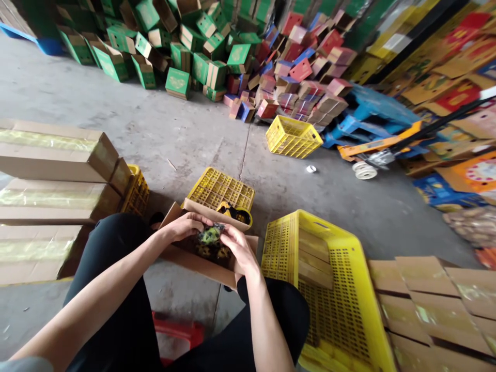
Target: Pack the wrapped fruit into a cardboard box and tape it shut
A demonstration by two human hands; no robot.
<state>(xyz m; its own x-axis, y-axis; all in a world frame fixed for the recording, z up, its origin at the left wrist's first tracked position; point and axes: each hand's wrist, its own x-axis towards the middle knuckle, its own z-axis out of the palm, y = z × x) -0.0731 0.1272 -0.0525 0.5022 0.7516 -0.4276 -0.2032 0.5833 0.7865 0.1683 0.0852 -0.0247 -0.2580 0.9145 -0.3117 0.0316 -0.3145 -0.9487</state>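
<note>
An open brown cardboard box [182,256] rests on my knees above the concrete floor. Inside it lies a dark packet with green and yellow print [211,238]. My left hand [185,225] grips the packet's left end, fingers curled over it. My right hand [238,247] holds its right end inside the box. Just beyond the box sits a yellow tape dispenser [235,213], on the near edge of an upturned yellow crate [217,188].
A tall yellow crate [329,289] stands at my right, with flat cardboard boxes [434,305] past it. Stacked taped cartons [54,155] are at left. Green [174,46] and red boxes [302,67] are piled at the back, near another yellow crate [292,137] and a pallet jack [382,147].
</note>
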